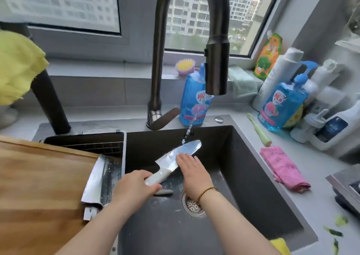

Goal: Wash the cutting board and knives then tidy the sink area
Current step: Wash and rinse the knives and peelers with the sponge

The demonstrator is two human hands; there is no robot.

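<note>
Two hands meet over the dark sink (245,169), both on one knife (187,148). The left hand (136,188) has its grip closed around the knife's white handle, fingers and thumb curled about it, and holds the blade slanting up and away toward the back wall of the basin. The right hand (192,171) is flat, its fingers straight and laid on the side of the blade near the middle; a thin bracelet (206,192) sits on that wrist. Water (188,132) runs from the black faucet (216,69) in a narrow stream and lands on the blade near its tip. Below the hands, the round drain (193,207) shows in the sink floor.

At the left, the wooden cutting board (39,186) lies across the sink's left side. A broad steel cleaver (95,176) rests against the board's right edge, its handle pointing toward the person.

On the table to the right of the sink, a pink cloth (284,169) lies folded, well apart from the knife. Two blue bottles (280,106) stand behind the sink, one just behind the faucet head and one among the white bottles in the corner.
</note>
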